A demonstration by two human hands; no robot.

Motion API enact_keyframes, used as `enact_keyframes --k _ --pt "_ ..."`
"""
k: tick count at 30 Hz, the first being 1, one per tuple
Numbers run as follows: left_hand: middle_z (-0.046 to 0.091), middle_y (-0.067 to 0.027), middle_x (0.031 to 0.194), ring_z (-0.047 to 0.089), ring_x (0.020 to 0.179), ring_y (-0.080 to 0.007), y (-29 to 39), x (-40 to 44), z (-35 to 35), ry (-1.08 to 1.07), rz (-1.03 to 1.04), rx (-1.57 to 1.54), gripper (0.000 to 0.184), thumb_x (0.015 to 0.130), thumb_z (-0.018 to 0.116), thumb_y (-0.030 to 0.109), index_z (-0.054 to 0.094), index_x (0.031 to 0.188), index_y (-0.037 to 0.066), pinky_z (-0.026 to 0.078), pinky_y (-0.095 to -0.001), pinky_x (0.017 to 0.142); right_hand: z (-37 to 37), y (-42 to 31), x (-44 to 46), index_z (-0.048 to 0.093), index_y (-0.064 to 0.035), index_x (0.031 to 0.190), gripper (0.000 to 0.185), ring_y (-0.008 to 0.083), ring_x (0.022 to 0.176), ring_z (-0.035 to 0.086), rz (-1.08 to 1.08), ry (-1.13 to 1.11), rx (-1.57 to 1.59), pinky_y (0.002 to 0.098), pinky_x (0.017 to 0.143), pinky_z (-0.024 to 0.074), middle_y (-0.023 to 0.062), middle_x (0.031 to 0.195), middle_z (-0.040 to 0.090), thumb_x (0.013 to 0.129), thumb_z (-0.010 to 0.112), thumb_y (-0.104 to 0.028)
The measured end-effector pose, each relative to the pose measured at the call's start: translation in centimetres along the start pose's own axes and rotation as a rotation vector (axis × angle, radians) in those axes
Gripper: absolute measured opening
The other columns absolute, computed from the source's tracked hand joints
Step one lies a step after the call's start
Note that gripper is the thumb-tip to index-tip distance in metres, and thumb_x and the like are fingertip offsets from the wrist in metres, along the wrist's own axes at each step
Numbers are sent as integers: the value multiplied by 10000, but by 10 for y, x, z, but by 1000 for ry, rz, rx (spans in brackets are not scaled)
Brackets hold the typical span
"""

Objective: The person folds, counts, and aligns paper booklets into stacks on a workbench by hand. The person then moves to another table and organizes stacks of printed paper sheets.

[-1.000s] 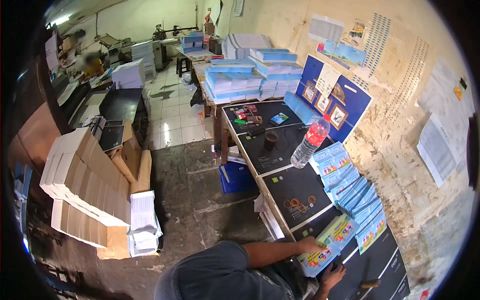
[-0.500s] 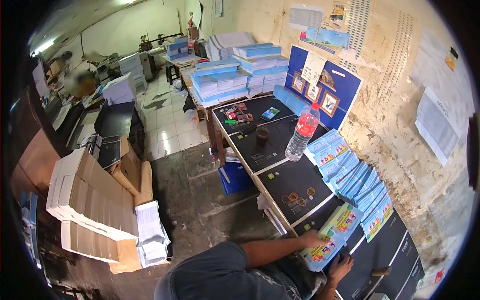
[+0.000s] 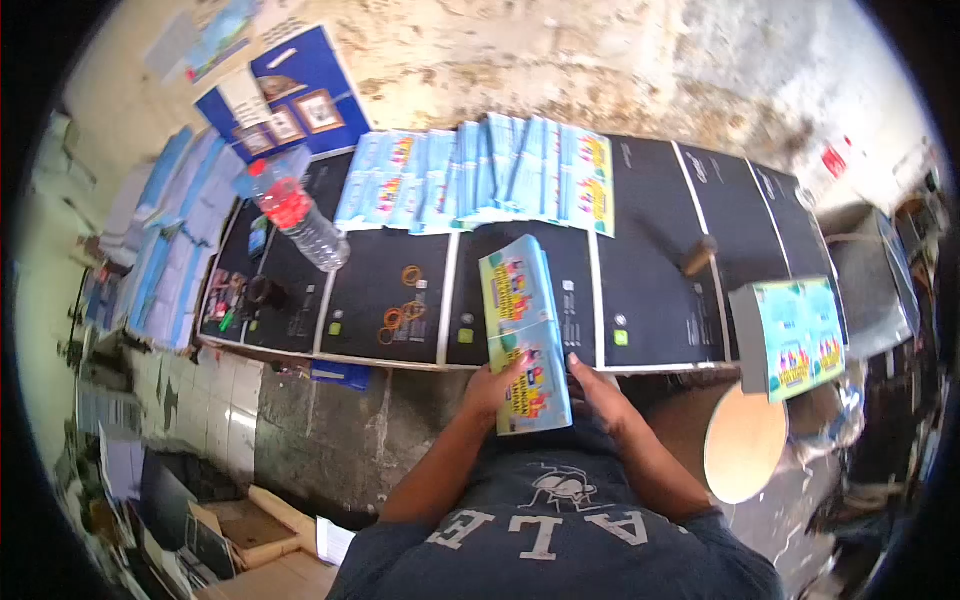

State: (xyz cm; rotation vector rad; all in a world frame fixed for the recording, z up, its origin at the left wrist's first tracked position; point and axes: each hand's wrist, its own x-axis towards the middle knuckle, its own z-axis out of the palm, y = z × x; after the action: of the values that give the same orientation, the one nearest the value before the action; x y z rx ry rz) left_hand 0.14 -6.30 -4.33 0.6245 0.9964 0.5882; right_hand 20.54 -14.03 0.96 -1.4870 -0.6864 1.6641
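Observation:
A bundle of colourful printed booklets (image 3: 522, 330) is upright in front of my chest, over the front edge of the black table. My left hand (image 3: 490, 390) grips its lower left side. At its lower right side is my right hand (image 3: 600, 395), with the fingers apart and the fingertips near or against the edge; whether they press on it is hard to tell. Behind the bundle, a long row of overlapping blue booklets (image 3: 480, 175) lies along the back of the table. A thick stack of similar booklets (image 3: 795, 335) stands at the right.
The black table (image 3: 655, 290) carries a water bottle (image 3: 298, 215), rubber bands (image 3: 400, 318), a dark cup (image 3: 265, 292) and a wooden-handled tool (image 3: 700, 255). A round stool (image 3: 745, 443) stands below the right edge. Paper stacks (image 3: 165, 240) are at the left; a blue board (image 3: 290, 95) leans against the wall.
The view has swung right to face the table squarely. The booklet bundle, earlier low over the table, is now raised upright between my hands. The right-hand stack and stool have come into view.

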Motion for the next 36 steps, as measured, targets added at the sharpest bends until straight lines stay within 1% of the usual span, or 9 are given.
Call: enact_keyframes --k 5,8,13,17,18,21,27,30,36 --pt "729 -84 1021 712 853 -168 -15 -29 23 112 -28 20 354 929 756 234 644 1180 9 581 -330 734 0 10 24 236 177 1495 1214 382 1339 497 124 98 -269 469 1067 450 365 1453 440 791 740 -675" --pt "715 -75 1049 706 883 -166 -13 -24 33 126 45 3 343 951 716 224 613 1214 29 572 -327 756 5 -7 34 430 157 1309 889 343 1102 655 -36 71 -28 423 949 527 288 1209 629 729 891 -334" --pt "615 -128 1228 648 1046 -231 -1 -7 41 -1 149 -20 497 1033 565 320 443 1412 23 527 -406 925 -3 -88 24 449 120 1331 858 321 1092 666 -233 149 -559 392 939 517 278 1170 654 749 867 -352" --pt "468 -169 1373 478 1245 -284 50 1 21 501 1138 631 795 917 721 343 314 1492 -26 417 -455 1069 -2 -133 17 486 74 1246 698 449 1110 629 -443 227 -984 497 903 515 311 1147 634 737 825 -264" --pt "380 -188 1535 320 1434 -375 76 -6 21 480 1198 798 872 780 844 316 407 1470 13 263 -522 1170 -2 -130 22 482 55 1267 719 426 1059 645 -594 269 -1095 475 888 519 292 1095 639 716 828 -249" --pt "362 -197 1563 334 1450 -371 137 -9 44 236 1101 1698 977 731 852 328 357 1514 19 254 -543 1182 6 -121 35 465 33 1297 772 382 994 660 -688 258 -1293 447 854 529 234 1060 633 664 828 -218" --pt "334 -144 1615 303 1495 -325 159 29 48 -154 993 1843 982 656 823 343 417 1510 77 219 -606 1190 9 -111 32 414 80 1408 963 356 1206 575 -503 184 -1409 458 956 495 216 1353 541 699 857 -399" --pt "354 -148 1603 309 1491 -329 161 37 48 -157 997 1914 942 676 781 340 425 1507 77 214 -595 1196 3 -107 32 344 82 1504 1104 352 1315 491 -751 298 -1526 464 1060 426 237 1503 428 779 707 -668" --pt "352 -152 1596 318 1481 -332 166 37 50 -194 953 1873 999 623 865 383 451 1493 119 226 -581 1196 0 -114 32 321 77 1512 1083 383 1264 529 -555 196 -1456 480 1049 445 236 1446 488 772 762 -580"
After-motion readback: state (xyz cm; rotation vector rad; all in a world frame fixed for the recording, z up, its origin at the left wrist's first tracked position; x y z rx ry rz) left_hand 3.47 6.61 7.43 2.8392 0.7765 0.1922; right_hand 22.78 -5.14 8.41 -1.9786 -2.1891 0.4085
